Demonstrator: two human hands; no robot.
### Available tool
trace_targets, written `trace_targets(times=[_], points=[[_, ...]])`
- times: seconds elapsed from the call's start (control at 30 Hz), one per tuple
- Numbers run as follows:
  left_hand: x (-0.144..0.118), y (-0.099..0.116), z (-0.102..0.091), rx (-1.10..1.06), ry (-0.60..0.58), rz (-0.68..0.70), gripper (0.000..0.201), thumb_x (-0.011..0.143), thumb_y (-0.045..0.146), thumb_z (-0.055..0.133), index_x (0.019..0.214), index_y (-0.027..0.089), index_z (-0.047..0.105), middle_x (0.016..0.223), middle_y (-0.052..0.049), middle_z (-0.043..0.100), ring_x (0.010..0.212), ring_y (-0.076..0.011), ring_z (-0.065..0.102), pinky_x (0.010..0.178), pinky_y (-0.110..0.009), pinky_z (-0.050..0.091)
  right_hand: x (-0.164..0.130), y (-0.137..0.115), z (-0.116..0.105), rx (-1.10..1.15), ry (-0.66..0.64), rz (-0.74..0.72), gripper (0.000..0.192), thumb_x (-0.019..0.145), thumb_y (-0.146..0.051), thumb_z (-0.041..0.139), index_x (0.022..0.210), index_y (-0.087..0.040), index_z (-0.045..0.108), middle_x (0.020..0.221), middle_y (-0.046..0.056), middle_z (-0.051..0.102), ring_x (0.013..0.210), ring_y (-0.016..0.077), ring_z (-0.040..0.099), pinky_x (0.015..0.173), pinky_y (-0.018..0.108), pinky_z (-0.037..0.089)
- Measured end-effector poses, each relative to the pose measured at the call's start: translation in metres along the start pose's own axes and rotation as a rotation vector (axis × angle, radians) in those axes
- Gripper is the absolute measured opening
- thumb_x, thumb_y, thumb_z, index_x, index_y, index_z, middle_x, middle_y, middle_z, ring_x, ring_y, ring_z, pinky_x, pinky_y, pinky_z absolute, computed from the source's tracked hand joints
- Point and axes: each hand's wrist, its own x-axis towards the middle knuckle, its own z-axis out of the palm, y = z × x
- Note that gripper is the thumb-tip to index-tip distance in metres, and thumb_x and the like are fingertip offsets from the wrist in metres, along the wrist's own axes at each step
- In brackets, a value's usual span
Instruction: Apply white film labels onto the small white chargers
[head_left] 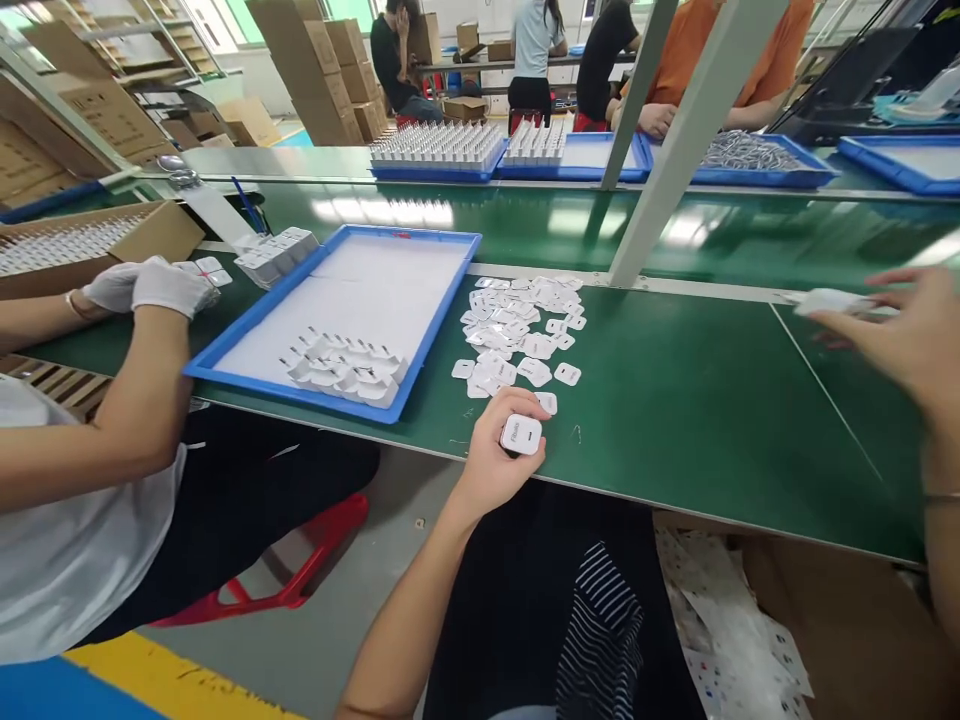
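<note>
My left hand (501, 450) is closed around a small white square case with rounded corners (521, 435). Dark print and a small dark slot show on its upward face. Just beyond that hand, a loose pile of white rounded-square pieces (495, 335) lies on the green table (675, 400). Far to the right, my right hand (904, 335) pinches a whitish flat piece (836, 302) above the table. Motion blurs it, so its exact kind cannot be made out.
Left of the pile, a blue-rimmed tray (330, 405) holds white parts with upright pins. A co-worker's gloved hands (161, 288) hold white squares farther left. A slanted metal post (675, 140) rises at the table's back edge. Blue trays (435, 174) of parts stand beyond.
</note>
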Motion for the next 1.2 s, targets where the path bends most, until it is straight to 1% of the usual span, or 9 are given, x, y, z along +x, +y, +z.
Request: trace_targets(times=[0.07, 0.2, 0.27, 0.37, 0.5, 0.57, 0.73, 1.0, 1.2], points=[[0.000, -0.001, 0.000, -0.021, -0.021, 0.006, 0.036, 0.078, 0.008, 0.064, 0.111, 0.023, 0.064, 0.108, -0.007, 0.061, 0.092, -0.0191, 0.061, 0.085, -0.037, 0.051, -0.023, -0.054, 0.003, 0.165, -0.183, -0.139, 0.034, 0.086, -0.038, 0.069, 0.114, -0.022, 0.057, 0.107, 0.022, 0.067, 0.077, 0.0205, 0.062, 0.070, 0.038, 0.045], [0.000, 0.000, -0.001, -0.074, -0.045, 0.011, 0.057, 0.081, 0.011, 0.063, 0.135, 0.027, 0.055, 0.137, -0.011, 0.054, 0.125, -0.0272, 0.057, 0.106, -0.045, 0.049, -0.085, -0.152, 0.014, 0.429, -0.695, -0.588, 0.031, 0.085, -0.043, 0.069, 0.108, -0.025, 0.058, 0.074, 0.002, 0.061, 0.063, 0.0168, 0.053, 0.060, 0.031, 0.040], [0.000, 0.000, 0.000, -0.043, -0.037, 0.008, 0.060, 0.082, 0.014, 0.066, 0.139, 0.028, 0.053, 0.146, -0.011, 0.050, 0.138, -0.0302, 0.047, 0.115, -0.048, 0.042, -0.107, -0.186, 0.020, 0.443, -0.825, -0.689, 0.028, 0.085, -0.038, 0.068, 0.105, -0.023, 0.056, 0.070, -0.002, 0.058, 0.060, 0.0159, 0.053, 0.057, 0.029, 0.038], [0.000, -0.001, 0.003, 0.024, 0.065, -0.045, 0.063, 0.081, 0.019, 0.073, 0.140, 0.028, 0.052, 0.146, -0.011, 0.053, 0.137, -0.0307, 0.050, 0.115, -0.049, 0.043, -0.118, -0.210, 0.026, 0.560, -0.964, -0.690, 0.032, 0.089, -0.043, 0.064, 0.110, -0.022, 0.051, 0.069, -0.003, 0.058, 0.062, 0.0159, 0.054, 0.056, 0.028, 0.039], [0.002, -0.005, 0.010, -0.074, 0.308, -0.231, 0.065, 0.080, 0.028, 0.077, 0.140, 0.025, 0.052, 0.136, -0.013, 0.062, 0.123, -0.0283, 0.062, 0.105, -0.045, 0.052, -0.106, -0.206, 0.035, 0.952, -1.245, -0.511, 0.037, 0.097, -0.050, 0.050, 0.122, -0.023, 0.041, 0.092, 0.004, 0.068, 0.083, 0.0187, 0.064, 0.075, 0.033, 0.052], [0.004, -0.006, 0.012, -0.127, 0.388, -0.282, 0.065, 0.077, 0.030, 0.081, 0.136, 0.023, 0.056, 0.134, -0.013, 0.063, 0.124, -0.0285, 0.061, 0.105, -0.044, 0.051, -0.102, -0.199, 0.044, 0.934, -1.143, -0.482, 0.031, 0.095, -0.047, 0.053, 0.113, -0.022, 0.049, 0.095, 0.005, 0.068, 0.085, 0.0189, 0.064, 0.076, 0.033, 0.051], [0.007, -0.003, 0.010, -0.141, 0.418, -0.289, 0.055, 0.069, 0.030, 0.087, 0.120, 0.022, 0.067, 0.120, -0.009, 0.069, 0.114, -0.0259, 0.065, 0.098, -0.039, 0.055, -0.110, -0.191, 0.071, 0.411, -0.805, -0.663, 0.018, 0.085, -0.035, 0.065, 0.092, -0.018, 0.062, 0.093, 0.007, 0.064, 0.084, 0.0219, 0.058, 0.073, 0.035, 0.045], [0.004, 0.008, 0.012, -0.174, 0.353, -0.148, 0.040, 0.073, 0.018, 0.082, 0.111, 0.021, 0.069, 0.119, -0.009, 0.072, 0.110, -0.0223, 0.069, 0.095, -0.034, 0.057, -0.121, -0.195, 0.079, 0.336, -0.788, -0.675, 0.014, 0.079, -0.019, 0.067, 0.085, -0.019, 0.054, 0.097, 0.011, 0.062, 0.094, 0.0272, 0.055, 0.078, 0.036, 0.042], [0.003, 0.004, 0.011, -0.131, 0.393, -0.166, 0.041, 0.067, 0.019, 0.086, 0.104, 0.019, 0.069, 0.101, -0.005, 0.075, 0.094, -0.0193, 0.072, 0.083, -0.029, 0.058, -0.117, -0.189, 0.061, 0.388, -0.832, -0.538, 0.013, 0.093, -0.022, 0.044, 0.094, -0.022, 0.057, 0.077, 0.002, 0.064, 0.068, 0.0185, 0.057, 0.062, 0.029, 0.039]])
